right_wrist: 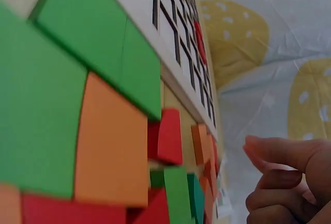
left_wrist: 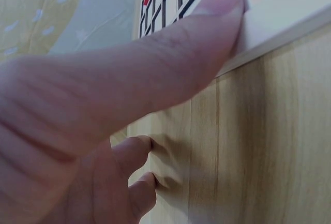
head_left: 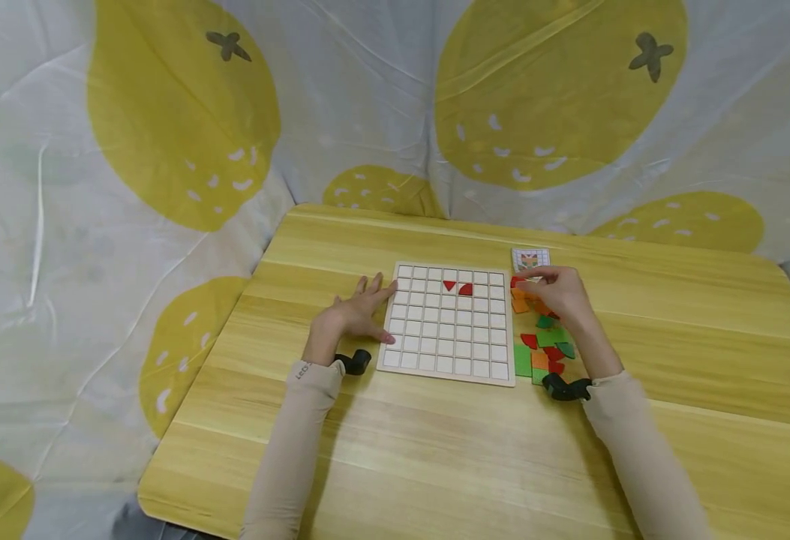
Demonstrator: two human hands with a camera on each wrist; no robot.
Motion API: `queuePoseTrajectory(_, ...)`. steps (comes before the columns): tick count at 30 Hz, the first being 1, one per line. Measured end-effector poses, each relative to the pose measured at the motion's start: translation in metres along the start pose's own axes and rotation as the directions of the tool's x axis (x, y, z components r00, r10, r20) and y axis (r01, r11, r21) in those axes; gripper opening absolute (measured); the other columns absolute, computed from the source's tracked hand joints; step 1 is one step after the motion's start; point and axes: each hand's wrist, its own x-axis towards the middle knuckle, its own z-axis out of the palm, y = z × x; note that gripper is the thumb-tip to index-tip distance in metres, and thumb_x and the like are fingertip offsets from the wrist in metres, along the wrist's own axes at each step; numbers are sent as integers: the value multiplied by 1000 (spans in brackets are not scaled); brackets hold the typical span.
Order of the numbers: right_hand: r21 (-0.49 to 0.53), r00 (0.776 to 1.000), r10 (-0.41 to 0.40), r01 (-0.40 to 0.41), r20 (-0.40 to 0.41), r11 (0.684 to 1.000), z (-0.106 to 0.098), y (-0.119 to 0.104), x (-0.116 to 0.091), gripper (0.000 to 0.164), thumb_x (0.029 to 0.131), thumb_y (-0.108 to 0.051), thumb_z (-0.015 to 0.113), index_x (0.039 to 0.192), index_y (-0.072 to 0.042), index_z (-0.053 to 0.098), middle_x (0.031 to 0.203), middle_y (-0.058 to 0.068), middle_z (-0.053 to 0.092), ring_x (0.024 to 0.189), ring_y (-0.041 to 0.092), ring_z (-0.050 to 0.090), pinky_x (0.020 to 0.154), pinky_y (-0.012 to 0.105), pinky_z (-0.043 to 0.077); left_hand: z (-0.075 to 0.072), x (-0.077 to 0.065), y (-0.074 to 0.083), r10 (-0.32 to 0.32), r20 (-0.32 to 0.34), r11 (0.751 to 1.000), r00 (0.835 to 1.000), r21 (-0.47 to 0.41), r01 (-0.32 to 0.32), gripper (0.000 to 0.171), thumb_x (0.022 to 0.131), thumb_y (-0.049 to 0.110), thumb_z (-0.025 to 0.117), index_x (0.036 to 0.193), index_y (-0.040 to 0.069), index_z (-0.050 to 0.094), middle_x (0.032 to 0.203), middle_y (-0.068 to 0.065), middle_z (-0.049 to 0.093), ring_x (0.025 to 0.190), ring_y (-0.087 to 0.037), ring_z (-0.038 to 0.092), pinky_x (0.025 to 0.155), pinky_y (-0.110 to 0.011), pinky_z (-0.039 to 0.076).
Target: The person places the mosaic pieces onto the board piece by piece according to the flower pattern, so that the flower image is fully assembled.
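Observation:
A white square-grid board (head_left: pixel 449 326) lies on the table with a red triangle (head_left: pixel 449 286) and a red quarter-circle piece (head_left: pixel 465 289) in its upper cells. My left hand (head_left: pixel 354 315) spreads at the board's left edge; in the left wrist view its thumb (left_wrist: pixel 181 58) rests on the rim, and two other fingertips touch the tabletop. My right hand (head_left: pixel 560 292) hovers at the far end of the loose coloured pieces, beside a red piece (head_left: pixel 516 282). In the right wrist view its fingers (right_wrist: pixel 279 149) are bent close together; whether they pinch a piece is hidden.
Right of the board lie green squares (head_left: pixel 523 361), orange pieces (head_left: pixel 519 302), red pieces (head_left: pixel 554 354) and dark green ones, some overlapping. A small pattern card (head_left: pixel 530 257) sits behind them. A lemon-print cloth (head_left: pixel 361 97) hangs behind the table.

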Motion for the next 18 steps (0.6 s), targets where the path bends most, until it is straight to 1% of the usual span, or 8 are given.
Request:
queuePoseTrajectory(5,-81,999,23,-21,22,997,-29,20,-12,46,97,-33,74,131,-3,70,56,-11,38,54,11,36,51,30,32,1,1,0,5,3,1000,1000,19,-5,108,91,40,78,168,25,4,174,-10,-16,161,-38,-17,117,-83,-1)
queuePoseTrajectory(9,-137,998,51,-45,37,990,-44,35,-18,50,96,-38,74,132,-4,70,59,-12,39,58,11,36,54,31,31,1,0,1,4,3,1000,1000,10,-4,108,91,39,78,168,25,4,175,-9,-16,161,-36,-18,118,-82,-1)
queuePoseTrajectory(10,-138,997,57,-50,49,989,-47,38,-19,51,95,-39,75,132,-4,70,59,-12,41,59,10,36,55,31,31,1,0,1,1,0,1000,1000,6,-1,108,91,38,78,168,25,4,175,-9,-16,161,-36,-18,118,-82,-2)
queuePoseTrajectory(11,-139,996,60,-50,63,989,-49,40,-20,51,95,-39,75,132,-4,69,60,-14,47,61,10,36,56,31,31,1,-1,1,-2,-1,1000,1000,5,2,108,91,38,78,168,25,4,175,-9,-16,161,-35,-18,118,-81,-2)
queuePoseTrajectory(14,-137,990,63,-45,125,989,-55,46,-23,54,94,-36,77,135,-2,67,62,-14,46,64,9,36,59,31,31,0,-2,1,-10,-4,1000,1000,3,10,108,91,37,79,168,25,5,175,-9,-16,161,-35,-18,119,-81,-2)
queuePoseTrajectory(16,-120,982,63,-42,176,992,-58,49,-24,54,95,-30,77,137,1,64,63,-12,48,64,9,36,60,30,31,0,-2,2,-10,-5,1000,1000,5,10,107,91,38,79,168,25,5,175,-9,-15,161,-35,-17,119,-81,-2)
queuePoseTrajectory(17,-111,979,60,-38,197,993,-60,50,-24,54,95,-27,77,138,3,63,63,-12,47,63,9,37,59,30,31,-1,-3,2,-9,-4,1000,1000,6,9,108,91,38,79,168,25,5,175,-9,-15,161,-35,-18,119,-81,-2)
queuePoseTrajectory(18,-105,976,56,-34,212,994,-61,52,-25,54,95,-24,77,138,4,62,63,-10,42,62,8,36,58,29,31,-1,-3,2,-9,-4,1000,1000,6,9,108,91,38,79,168,25,5,175,-9,-15,161,-35,-18,119,-81,-2)
